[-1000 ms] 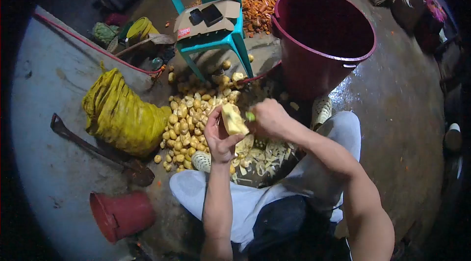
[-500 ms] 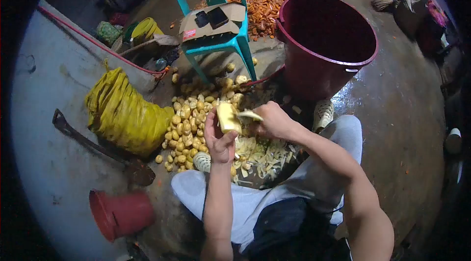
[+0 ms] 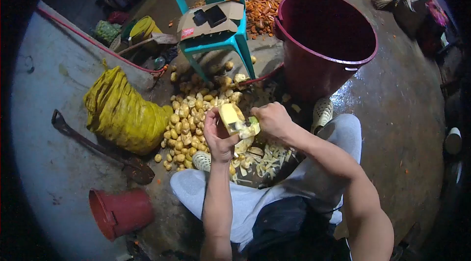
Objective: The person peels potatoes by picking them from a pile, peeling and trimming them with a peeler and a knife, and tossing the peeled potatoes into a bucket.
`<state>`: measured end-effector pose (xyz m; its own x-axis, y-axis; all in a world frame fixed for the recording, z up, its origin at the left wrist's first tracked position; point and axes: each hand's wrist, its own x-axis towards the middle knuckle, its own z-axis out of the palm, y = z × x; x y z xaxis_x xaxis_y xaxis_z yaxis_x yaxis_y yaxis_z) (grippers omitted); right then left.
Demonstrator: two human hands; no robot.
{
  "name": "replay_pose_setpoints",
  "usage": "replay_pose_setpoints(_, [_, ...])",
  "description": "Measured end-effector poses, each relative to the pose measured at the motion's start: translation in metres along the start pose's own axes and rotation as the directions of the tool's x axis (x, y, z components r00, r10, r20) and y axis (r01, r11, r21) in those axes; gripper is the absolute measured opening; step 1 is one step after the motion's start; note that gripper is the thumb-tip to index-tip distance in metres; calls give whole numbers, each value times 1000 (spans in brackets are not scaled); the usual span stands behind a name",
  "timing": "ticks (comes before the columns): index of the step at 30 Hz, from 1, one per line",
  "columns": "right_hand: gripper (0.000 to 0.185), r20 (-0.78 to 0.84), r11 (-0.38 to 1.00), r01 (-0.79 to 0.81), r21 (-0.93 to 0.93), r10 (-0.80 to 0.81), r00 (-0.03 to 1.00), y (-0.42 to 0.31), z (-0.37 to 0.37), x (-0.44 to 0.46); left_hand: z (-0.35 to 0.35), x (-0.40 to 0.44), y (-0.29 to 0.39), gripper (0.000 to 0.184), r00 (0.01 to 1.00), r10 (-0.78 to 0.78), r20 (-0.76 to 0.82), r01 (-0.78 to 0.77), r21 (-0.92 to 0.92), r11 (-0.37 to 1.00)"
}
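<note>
My left hand (image 3: 222, 141) is closed round a large pale-yellow peeled potato (image 3: 229, 115) and holds it up over the heap. In my right hand (image 3: 273, 119) is a peeler (image 3: 252, 122), its head against the lower right side of the potato; the fingers hide most of its handle. A pale strip of peel hangs at the potato's lower end. Below and to the left spreads a pile of small yellow potatoes (image 3: 185, 126). Long peelings (image 3: 269, 160) lie on the floor under my right hand.
A large dark-red bin (image 3: 314, 72) stands right of a teal plastic chair (image 3: 234, 42) bearing cardboard and two dark devices. Orange peelings (image 3: 267, 6) lie behind. At left are a yellow sack (image 3: 125, 111), a long dark tool (image 3: 98, 145) and a red bucket (image 3: 128, 212).
My right hand has moved slightly left and down, bringing the peeler from the potato's upper right side to its lower end. The potato has tilted a little in my left hand.
</note>
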<state>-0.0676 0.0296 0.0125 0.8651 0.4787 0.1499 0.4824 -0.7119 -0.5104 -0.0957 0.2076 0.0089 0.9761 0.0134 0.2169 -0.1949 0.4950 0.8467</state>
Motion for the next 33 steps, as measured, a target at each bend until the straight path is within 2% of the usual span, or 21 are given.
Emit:
replay_pose_setpoints(2, [17, 5, 999, -36, -19, 36, 999, 3, 0, 1, -2, 2, -2, 85, 1000, -9, 2, 9, -56, 998])
replay_pose_setpoints(4, [19, -22, 999, 20, 35, -20, 1000, -1, -2, -1, 3, 1, 6, 85, 1000, -24, 7, 24, -55, 998])
replay_pose_setpoints(6, [19, 19, 1000, 3, 28, -3, 1000, 4, 1, 0, 6, -2, 8, 86, 999, -34, 27, 33, 31, 999])
replay_pose_setpoints(8, [19, 29, 996, -81, 39, 80, 996, 23, 16, 7, 2, -5, 5, 86, 999, -32, 40, 30, 50, 998])
replay_pose_setpoints(9, [21, 85, 998, -46, 38, 42, 995, 19, 2, 9, 1, -3, 6, 86, 998, -24, 62, 19, 71, 997])
replay_pose_setpoints(12, [19, 52, 996, -50, 69, 47, 998, 3, -10, 5, 1, -3, 13, 86, 997, -66, 40, 66, -7, 998])
replay_pose_setpoints(16, [17, 26, 998, -35, 55, 34, 999, 5, 1, 1, 1, -6, 8, 88, 994, -68, 83, 68, 7, 998])
replay_pose_setpoints(19, [20, 67, 987, -158, 22, 156, 985, 29, 10, 22, 0, -7, 8, 90, 992, -89, 95, 90, -1, 996])
replay_pose_setpoints(20, [20, 59, 988, -155, 18, 154, 986, 32, 11, 21, 0, -4, 9, 90, 991, -82, 102, 83, -1, 997])
replay_pose_setpoints(22, [24, 63, 988, -99, 121, 92, 994, 18, 0, 14, 1, -6, 14, 91, 996, -72, 57, 73, -24, 997])
replay_pose_setpoints(24, [28, 69, 984, -100, 145, 90, 993, 19, 3, 15, 1, -4, 15, 91, 997, -73, 31, 73, -19, 997])
replay_pose_setpoints(26, [28, 38, 957, -175, 233, 171, 985, 13, -8, 12, -1, -4, 14, 92, 998, -66, 25, 67, -68, 995])
replay_pose_setpoints(28, [25, 2, 967, -118, 227, 121, 993, 11, -12, 11, 1, -3, 16, 91, 998, -51, 40, 53, -67, 996])
replay_pose_setpoints(30, [21, -18, 971, 67, 230, -64, 998, 0, -15, 5, -1, -2, 12, 91, 1000, -3, -21, 3, 0, 1000])
replay_pose_setpoints(31, [21, -7, 986, 116, 118, -116, 993, -1, -5, 3, -1, -2, 10, 91, 999, 43, -19, -44, -18, 999])
replay_pose_setpoints(32, [21, -5, 986, 119, 118, -120, 993, -4, -4, 1, -3, -1, 7, 91, 999, 46, -23, -47, -17, 999])
replay_pose_setpoints(33, [22, -43, 976, 168, 141, -163, 986, -7, -4, -1, -3, -1, 5, 89, 995, 92, -26, -90, 77, 993])
